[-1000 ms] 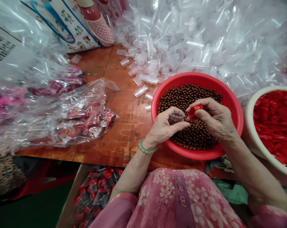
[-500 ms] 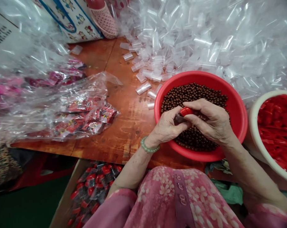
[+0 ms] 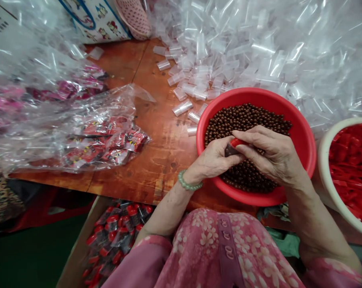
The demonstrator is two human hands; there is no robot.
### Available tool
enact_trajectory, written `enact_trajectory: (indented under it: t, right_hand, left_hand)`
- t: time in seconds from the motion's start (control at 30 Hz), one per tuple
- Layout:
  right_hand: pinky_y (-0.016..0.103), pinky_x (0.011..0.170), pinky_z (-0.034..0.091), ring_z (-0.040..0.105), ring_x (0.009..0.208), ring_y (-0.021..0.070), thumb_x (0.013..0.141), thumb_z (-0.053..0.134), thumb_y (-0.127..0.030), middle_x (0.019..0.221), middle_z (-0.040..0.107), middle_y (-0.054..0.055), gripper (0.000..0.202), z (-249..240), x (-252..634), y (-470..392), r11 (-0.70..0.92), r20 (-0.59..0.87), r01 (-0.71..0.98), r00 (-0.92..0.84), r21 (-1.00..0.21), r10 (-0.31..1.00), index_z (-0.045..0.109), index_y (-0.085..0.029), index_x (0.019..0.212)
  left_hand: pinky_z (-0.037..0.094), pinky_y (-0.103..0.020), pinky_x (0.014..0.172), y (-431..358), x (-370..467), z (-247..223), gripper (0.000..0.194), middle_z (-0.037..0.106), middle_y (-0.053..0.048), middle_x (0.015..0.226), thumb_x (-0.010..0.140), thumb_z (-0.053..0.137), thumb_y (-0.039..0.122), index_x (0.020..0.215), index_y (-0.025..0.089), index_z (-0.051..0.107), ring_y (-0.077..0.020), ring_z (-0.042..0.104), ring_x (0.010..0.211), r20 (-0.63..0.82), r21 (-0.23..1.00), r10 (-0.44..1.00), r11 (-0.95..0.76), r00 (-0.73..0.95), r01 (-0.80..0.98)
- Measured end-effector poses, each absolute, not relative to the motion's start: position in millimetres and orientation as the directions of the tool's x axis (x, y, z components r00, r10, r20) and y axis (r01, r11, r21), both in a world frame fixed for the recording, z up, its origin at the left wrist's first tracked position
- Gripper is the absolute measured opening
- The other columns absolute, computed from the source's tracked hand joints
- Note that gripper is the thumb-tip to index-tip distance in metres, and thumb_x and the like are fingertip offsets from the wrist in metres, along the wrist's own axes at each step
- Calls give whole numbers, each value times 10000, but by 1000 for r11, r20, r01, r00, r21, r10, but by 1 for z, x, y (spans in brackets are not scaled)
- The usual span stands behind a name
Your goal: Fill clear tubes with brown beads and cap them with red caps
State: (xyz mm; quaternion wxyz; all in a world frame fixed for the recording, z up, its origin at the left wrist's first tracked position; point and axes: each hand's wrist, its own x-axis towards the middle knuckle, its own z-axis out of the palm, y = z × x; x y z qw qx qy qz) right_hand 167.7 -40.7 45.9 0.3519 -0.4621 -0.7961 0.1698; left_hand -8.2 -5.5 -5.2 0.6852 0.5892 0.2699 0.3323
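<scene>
Right here, over the red basin, both my hands are meeting on one small piece, and everything is turning on how it's lying between them. My left hand is closing thumb and fingers around a little tube, dark inside, with its lower end disappearing behind my grip. My right hand is coming in from the right, pinching the red cap at the tube's other end between thumb and forefinger.

So the line is running like this: tube on the near left, cap on the far right, the long axis seeming to slant between my two palms. Neither hand is standing much nearer; each is touching its own end. Whether the cap is sitting fully down, I can't tell; my fingers are hiding the seam.

Beneath my hands, the brown balls are filling the floor of the basin, and some are showing between my wrists. Just to the right, the white tub is holding a heap of red pieces. On the far side, clear sleeves are spilling across the tabletop, a few lying just left of the basin. Farther left, a plastic bag is wrapping red packets, and below the near edge, red-topped tubes are piling up in a box.
</scene>
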Motion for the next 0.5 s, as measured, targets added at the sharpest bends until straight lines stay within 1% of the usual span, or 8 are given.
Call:
enact_trajectory:
  t: [0.07, 0.13, 0.2, 0.27, 0.33, 0.4, 0.47, 0.5]
  right_hand:
    - [325, 808, 613, 726, 895, 181, 1016, 597, -270, 1049, 761, 74, 308, 44, 169, -42, 526, 397, 640, -350, -560, 849, 715, -256, 1300]
    - [366, 868, 617, 724, 994, 221, 1011, 610, -338, 1141, 744, 107, 410, 41, 170, -44, 550, 401, 674, -385, -492, 831, 633, -246, 1410]
    - [420, 929, 608, 694, 1114, 277, 977, 649, -437, 1241, 702, 160, 609, 38, 167, -47, 575, 396, 709, -430, -408, 812, 506, -200, 1519]
    - [475, 956, 592, 652, 1188, 333, 927, 689, -507, 1314, 647, 220, 824, 34, 162, -49, 584, 373, 745, -467, -322, 802, 372, -124, 1584]
    - [523, 951, 568, 626, 1198, 372, 901, 701, -487, 1331, 618, 257, 928, 29, 155, -50, 566, 364, 793, -471, -225, 804, 272, -65, 1607]
    - [551, 947, 534, 610, 1194, 390, 894, 675, -400, 1320, 615, 265, 924, 23, 150, -49, 532, 385, 835, -449, -141, 806, 218, -43, 1614]
    - [549, 936, 509, 606, 1171, 390, 877, 635, -334, 1287, 631, 256, 891, 17, 146, -47, 520, 425, 849, -437, -95, 792, 218, -37, 1606]
    - [540, 926, 503, 611, 1148, 386, 866, 621, -327, 1262, 642, 249, 878, 15, 146, -46, 524, 444, 848, -440, -82, 781, 232, -36, 1597]
  left_hand:
    - [438, -280, 722, -5, -9, -4, 210, 576, 25, 762, 791, 785, 320, 834, 179, 635, -126, 486, 720, 6, 981, 762, 120, 648, -150]
    - [432, -274, 690, -4, -10, -2, 274, 556, 30, 724, 794, 816, 374, 814, 175, 629, -117, 473, 689, -25, 966, 744, 189, 668, -174]
    - [418, -265, 631, -3, -10, 0, 348, 551, 30, 692, 790, 838, 441, 802, 174, 616, -108, 471, 648, -71, 943, 719, 275, 692, -189]
    - [394, -257, 558, -2, -8, 2, 411, 545, 33, 653, 775, 848, 498, 775, 180, 588, -99, 471, 588, -110, 919, 695, 343, 711, -193]
    - [370, -250, 512, -2, -6, 2, 465, 527, 37, 618, 762, 847, 548, 734, 187, 556, -92, 458, 549, -128, 908, 698, 368, 705, -199]
    - [380, -244, 521, -1, -4, 2, 501, 531, 33, 619, 757, 834, 593, 707, 183, 550, -89, 456, 562, -123, 905, 725, 362, 678, -223]
    - [404, -243, 548, -1, -2, 1, 525, 543, 24, 629, 756, 821, 624, 685, 176, 557, -93, 467, 593, -107, 905, 736, 351, 669, -241]
    - [415, -244, 557, -1, -1, 0, 530, 550, 20, 630, 755, 818, 630, 677, 172, 565, -95, 475, 603, -100, 904, 732, 350, 674, -246]
